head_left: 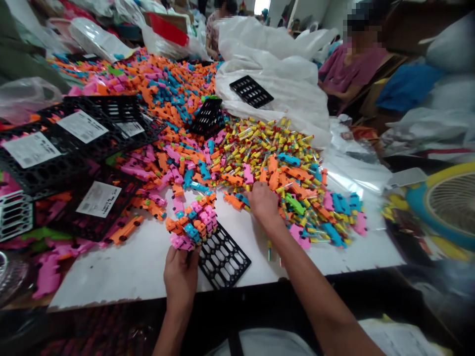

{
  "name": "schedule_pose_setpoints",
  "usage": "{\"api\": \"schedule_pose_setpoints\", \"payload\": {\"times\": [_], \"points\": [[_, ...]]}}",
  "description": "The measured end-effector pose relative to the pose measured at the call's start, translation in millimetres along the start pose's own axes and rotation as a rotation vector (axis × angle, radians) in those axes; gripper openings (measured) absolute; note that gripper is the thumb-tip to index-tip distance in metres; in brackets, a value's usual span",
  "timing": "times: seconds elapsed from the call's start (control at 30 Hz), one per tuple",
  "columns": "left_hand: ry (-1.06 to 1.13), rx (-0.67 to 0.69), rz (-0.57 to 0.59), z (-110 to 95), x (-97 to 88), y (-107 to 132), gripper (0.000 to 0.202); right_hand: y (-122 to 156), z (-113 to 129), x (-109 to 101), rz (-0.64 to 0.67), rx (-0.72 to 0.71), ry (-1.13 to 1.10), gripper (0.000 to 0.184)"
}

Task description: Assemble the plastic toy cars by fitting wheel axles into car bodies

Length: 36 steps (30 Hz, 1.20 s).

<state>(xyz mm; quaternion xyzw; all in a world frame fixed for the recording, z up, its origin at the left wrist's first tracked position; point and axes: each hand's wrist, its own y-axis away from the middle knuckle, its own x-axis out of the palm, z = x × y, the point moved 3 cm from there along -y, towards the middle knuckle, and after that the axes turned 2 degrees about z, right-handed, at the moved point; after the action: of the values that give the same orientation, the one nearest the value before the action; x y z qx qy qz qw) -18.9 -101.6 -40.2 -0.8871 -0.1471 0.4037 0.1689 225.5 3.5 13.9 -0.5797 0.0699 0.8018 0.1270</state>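
The white table (122,267) carries the whole scene, running wide beneath everything, bare surface showing from seven o'clock round to five. And what a heap of toy cars (178,94) across it, orange, pink, blue and green, spilling from eleven o'clock down to eight! Up between twelve and one billows the white plastic sheeting (274,69), and past it, at two, sits a person (345,74) in a pinkish-purple top. Over at three, the blue-and-yellow fan (419,202).

At nine and ten o'clock, black labelled trays (37,170) lie across the cars. Just off centre toward two, there's a mound of yellow tubes (274,141), many with red ends, more cars strewn over its near side.

Now the close work! At six o'clock the black tray (225,254) lies slanted on the table, its near slots unfilled. Down at seven, the left hand (181,269) has fingers and thumb closed around the base of the cluster of cars (193,222), packed tight at the tray's ten o'clock corner; whether they sit in its slots is hidden. The right hand (263,200), just off centre toward four, reaches fingers-down at the pile's edge, a blue car (243,199) right beside the fingertips; whether they pinch anything, I can't tell. And smallest, one loose tube (269,251) at five.
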Motion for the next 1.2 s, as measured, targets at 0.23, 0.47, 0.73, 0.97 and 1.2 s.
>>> {"api": "schedule_pose_setpoints", "payload": {"times": [0.23,0.47,0.73,0.97,1.2], "points": [[0.059,0.003,0.015,-6,-1.9,-1,0.019,2,-2,4,-0.01,-0.101,-0.074,0.02],[0.03,0.002,0.018,-3,-1.7,0,0.019,15,15,12,0.032,-0.17,-0.057,0.024],[-0.048,-0.039,-0.002,3,-11.6,14,0.024,21,64,52,0.202,-0.26,-0.136,0.031],[-0.026,-0.099,0.001,13,-6.7,17,0.029,28,42,46,0.283,-0.202,-0.108,0.021],[-0.058,-0.079,0.006,10,-8.7,14,0.028,33,28,34,0.326,-0.283,-0.163,0.005]]}}
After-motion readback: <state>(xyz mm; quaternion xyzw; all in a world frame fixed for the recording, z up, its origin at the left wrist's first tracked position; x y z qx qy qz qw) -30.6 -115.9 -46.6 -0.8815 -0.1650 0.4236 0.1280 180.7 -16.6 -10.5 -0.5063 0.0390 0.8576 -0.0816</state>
